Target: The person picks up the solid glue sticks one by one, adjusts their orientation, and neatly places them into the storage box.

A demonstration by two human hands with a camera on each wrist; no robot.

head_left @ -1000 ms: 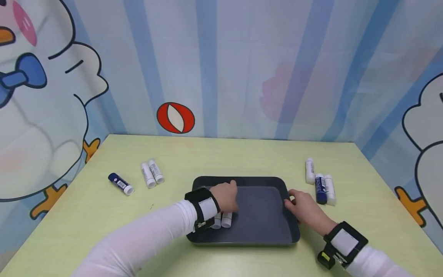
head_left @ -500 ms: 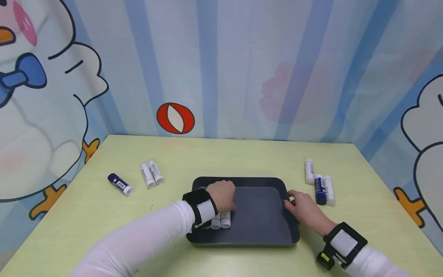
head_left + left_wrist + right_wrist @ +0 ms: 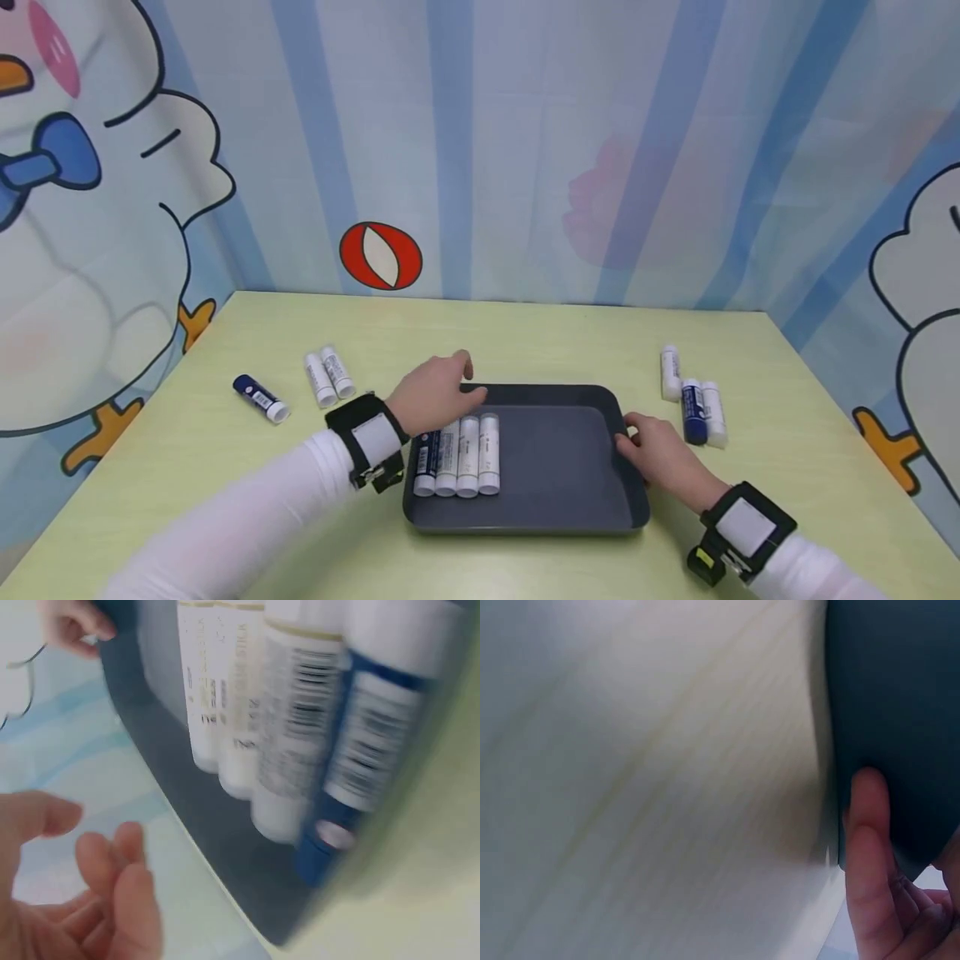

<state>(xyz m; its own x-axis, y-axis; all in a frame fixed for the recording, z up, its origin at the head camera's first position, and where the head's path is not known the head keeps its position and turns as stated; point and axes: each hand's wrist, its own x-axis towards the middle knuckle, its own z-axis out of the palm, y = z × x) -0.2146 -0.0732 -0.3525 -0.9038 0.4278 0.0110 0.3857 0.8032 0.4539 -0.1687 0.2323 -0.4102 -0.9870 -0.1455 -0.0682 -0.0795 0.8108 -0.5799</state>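
Over the tray (image 3: 566, 471) my right hand (image 3: 666, 452) grips, my empty, loose-fingered left hand (image 3: 430, 395) has uncovered four seemingly settled glue sticks (image 3: 467, 462).

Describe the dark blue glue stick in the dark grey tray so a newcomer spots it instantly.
On the pale yellow-green table, find the dark grey rectangular tray. In the head view, the dark blue, white-ended cylindrical glue stick lies leftmost inside; its three neighbours are white cylindrical glue sticks.

I saw a pale yellow-green desk (image 3: 525, 342), a dark grey tray (image 3: 562, 467), white and navy glue sticks (image 3: 468, 458), and, past the desk's far edge, a blue-striped backdrop (image 3: 517, 125).
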